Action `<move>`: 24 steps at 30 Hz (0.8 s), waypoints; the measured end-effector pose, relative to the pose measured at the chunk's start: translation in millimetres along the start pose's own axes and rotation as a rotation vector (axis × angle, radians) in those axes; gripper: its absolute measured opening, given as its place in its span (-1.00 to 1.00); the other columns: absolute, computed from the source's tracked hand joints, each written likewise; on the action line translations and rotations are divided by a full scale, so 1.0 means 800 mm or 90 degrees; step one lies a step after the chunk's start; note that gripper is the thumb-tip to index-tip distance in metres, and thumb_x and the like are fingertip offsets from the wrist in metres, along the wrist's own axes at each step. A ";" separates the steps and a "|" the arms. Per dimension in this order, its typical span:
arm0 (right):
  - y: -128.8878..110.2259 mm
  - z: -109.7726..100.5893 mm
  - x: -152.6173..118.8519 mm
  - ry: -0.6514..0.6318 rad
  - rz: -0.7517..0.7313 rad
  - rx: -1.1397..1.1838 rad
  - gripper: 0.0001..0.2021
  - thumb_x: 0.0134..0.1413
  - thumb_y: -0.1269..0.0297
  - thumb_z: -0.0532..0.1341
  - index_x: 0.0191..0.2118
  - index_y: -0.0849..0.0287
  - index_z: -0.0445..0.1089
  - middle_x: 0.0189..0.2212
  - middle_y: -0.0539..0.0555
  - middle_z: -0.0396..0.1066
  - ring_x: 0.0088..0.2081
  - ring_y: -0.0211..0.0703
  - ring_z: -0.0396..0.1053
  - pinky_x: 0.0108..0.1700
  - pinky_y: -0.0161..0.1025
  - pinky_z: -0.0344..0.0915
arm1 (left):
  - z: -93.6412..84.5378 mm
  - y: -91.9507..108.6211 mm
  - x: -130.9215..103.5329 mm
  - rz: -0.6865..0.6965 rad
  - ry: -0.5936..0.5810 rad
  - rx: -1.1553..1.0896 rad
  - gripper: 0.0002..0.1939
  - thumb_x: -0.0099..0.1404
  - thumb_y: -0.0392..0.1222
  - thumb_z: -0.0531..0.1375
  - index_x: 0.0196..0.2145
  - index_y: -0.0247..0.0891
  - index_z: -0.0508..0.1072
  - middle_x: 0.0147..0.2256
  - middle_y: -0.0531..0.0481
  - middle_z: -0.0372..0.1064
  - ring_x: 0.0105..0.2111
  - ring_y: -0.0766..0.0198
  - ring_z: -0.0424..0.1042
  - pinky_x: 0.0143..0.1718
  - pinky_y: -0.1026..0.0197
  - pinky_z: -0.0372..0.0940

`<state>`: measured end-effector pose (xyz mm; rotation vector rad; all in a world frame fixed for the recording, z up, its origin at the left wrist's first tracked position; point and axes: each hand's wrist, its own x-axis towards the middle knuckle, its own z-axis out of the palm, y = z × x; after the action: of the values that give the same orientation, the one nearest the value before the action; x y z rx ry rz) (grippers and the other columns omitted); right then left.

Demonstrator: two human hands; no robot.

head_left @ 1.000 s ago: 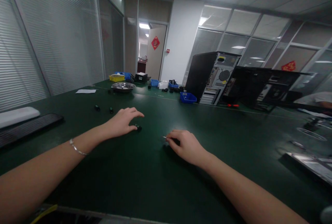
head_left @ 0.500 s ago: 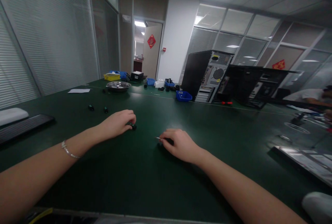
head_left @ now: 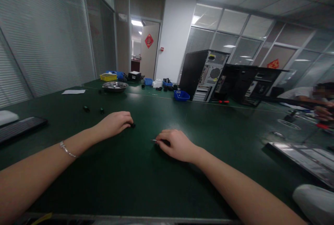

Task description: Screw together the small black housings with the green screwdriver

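My left hand (head_left: 117, 123) rests low over the green tabletop, with thumb and fingers closed on a small black part (head_left: 133, 125). The fingers cover most of that part. To its right, my right hand (head_left: 175, 144) is closed in a pinch around a thin metal tool (head_left: 153, 140). Only the tool's silvery tip shows, pointing left; its other end is hidden in the hand. Tip and black part are apart. Two similar small black pieces, a left one (head_left: 86, 109) and a right one (head_left: 102, 110), lie beyond my left forearm.
A steel bowl (head_left: 115, 86), a yellow tray (head_left: 108, 77) and a blue bin (head_left: 181, 95) stand toward the back. A computer tower (head_left: 194, 75) is behind the bin. Left is a keyboard (head_left: 22, 129); right, a metal panel (head_left: 300, 160) and another person (head_left: 302, 94).
The view has swung slightly right, so the scene sits further left. My hands are a little closer together, and less of the black part shows at my left fingertips.
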<state>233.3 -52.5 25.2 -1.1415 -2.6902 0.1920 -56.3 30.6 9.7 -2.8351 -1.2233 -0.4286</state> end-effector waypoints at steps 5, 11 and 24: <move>0.000 0.000 0.000 -0.001 -0.010 0.003 -0.81 0.30 0.25 0.15 -0.11 0.23 0.41 -0.21 0.06 0.45 -0.21 -0.15 0.43 -0.15 -0.09 0.38 | 0.001 -0.009 0.002 -0.012 0.004 0.032 -0.79 0.34 -0.27 0.09 -0.20 -0.22 0.53 -0.16 -0.06 0.41 -0.16 0.16 0.42 -0.12 0.16 0.31; 0.001 0.000 0.000 0.003 -0.028 0.011 -0.82 0.31 0.30 0.13 -0.09 0.23 0.42 -0.20 0.06 0.45 -0.20 -0.14 0.43 -0.15 -0.10 0.38 | -0.004 -0.047 -0.001 -0.102 0.013 0.096 -0.78 0.29 -0.31 0.08 -0.27 -0.25 0.54 -0.23 -0.13 0.44 -0.23 0.06 0.44 -0.21 0.09 0.32; -0.002 0.003 0.000 0.000 -0.042 0.006 -0.81 0.30 0.26 0.15 -0.10 0.24 0.40 -0.20 0.07 0.44 -0.22 -0.15 0.44 -0.16 -0.10 0.40 | -0.001 -0.053 0.004 -0.173 -0.040 0.174 -0.82 0.39 -0.17 0.16 -0.15 -0.36 0.44 -0.16 -0.08 0.41 -0.18 0.17 0.44 -0.14 0.03 0.38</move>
<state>231.5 -53.7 23.1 -1.0474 -2.7201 0.1948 -85.2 61.8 7.9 -2.4810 -1.5530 -0.1622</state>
